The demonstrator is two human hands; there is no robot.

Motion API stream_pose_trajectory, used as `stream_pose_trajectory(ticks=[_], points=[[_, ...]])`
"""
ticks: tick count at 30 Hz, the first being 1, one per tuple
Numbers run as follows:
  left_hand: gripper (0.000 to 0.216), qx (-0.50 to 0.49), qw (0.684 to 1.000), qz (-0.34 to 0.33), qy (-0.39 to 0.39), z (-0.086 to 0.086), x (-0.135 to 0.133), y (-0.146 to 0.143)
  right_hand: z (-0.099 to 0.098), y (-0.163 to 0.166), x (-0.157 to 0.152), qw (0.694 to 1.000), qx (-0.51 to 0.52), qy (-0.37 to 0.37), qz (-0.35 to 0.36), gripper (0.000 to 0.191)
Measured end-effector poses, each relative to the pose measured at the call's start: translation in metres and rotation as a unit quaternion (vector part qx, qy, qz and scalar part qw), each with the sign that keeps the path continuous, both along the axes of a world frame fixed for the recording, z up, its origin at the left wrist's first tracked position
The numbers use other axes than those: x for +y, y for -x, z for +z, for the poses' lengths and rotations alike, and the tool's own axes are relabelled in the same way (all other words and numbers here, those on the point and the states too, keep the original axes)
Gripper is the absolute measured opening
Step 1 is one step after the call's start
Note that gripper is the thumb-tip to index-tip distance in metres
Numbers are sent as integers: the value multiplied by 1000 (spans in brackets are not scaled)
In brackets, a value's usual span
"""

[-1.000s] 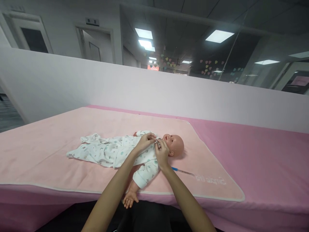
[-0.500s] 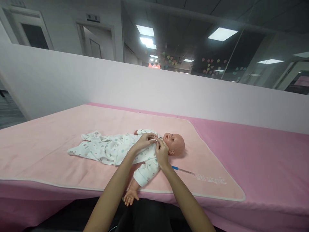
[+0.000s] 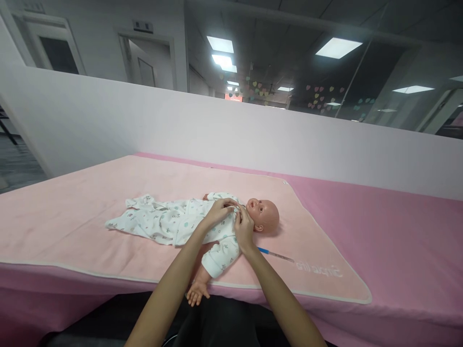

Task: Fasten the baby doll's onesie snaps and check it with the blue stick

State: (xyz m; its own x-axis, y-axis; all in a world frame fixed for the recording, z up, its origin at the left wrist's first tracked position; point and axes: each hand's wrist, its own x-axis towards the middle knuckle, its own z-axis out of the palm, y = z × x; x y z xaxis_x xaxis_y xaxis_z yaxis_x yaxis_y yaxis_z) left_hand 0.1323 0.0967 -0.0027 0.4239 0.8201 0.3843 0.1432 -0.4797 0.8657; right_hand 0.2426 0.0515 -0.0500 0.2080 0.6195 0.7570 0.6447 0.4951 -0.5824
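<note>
A baby doll (image 3: pixel 266 215) lies on its back, head to the right, dressed in a white printed baby outfit (image 3: pixel 162 221). At its upper chest, just below the neck, my left hand (image 3: pixel 221 212) pinches the outfit's front edge. My right hand (image 3: pixel 244 225) is closed on the same cloth from the neck side, its fingertips close to those of the left. The exact spot between the fingertips is partly hidden. One doll arm stretches toward me, its hand (image 3: pixel 197 291) over the table's front edge.
Under the doll is a peach mat (image 3: pixel 79 202) with a pale border, on a pink table cover (image 3: pixel 398 231). A pen-like stick with a blue end (image 3: pixel 264 250) lies beside my right forearm. A white low wall (image 3: pixel 231 130) runs behind the table, with glass above.
Both hands stay at the doll's neckline, with only small finger movements. The whole view has shifted slightly, so everything appears a little further right.
</note>
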Motion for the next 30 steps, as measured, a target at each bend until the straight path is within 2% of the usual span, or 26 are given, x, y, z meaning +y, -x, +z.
stream_pose_trajectory(ticks=[8,15,19,24,30], points=[[30,4,999,-42,15,6,-7,0,5,1,-4,1000,21,17,-10,26],[32,40,999,-31,-19,3,-6,1,4,0,-1,999,27,31,-35,21],[34,24,999,-46,7,3,-5,2,5,-1,-1,999,24,24,-36,22],[39,-11,999,-30,42,3,-3,5,7,0,-2,998,36,17,-51,23],[48,-28,999,3,37,-1,0,5,6,0,-1,999,21,1,-47,22]])
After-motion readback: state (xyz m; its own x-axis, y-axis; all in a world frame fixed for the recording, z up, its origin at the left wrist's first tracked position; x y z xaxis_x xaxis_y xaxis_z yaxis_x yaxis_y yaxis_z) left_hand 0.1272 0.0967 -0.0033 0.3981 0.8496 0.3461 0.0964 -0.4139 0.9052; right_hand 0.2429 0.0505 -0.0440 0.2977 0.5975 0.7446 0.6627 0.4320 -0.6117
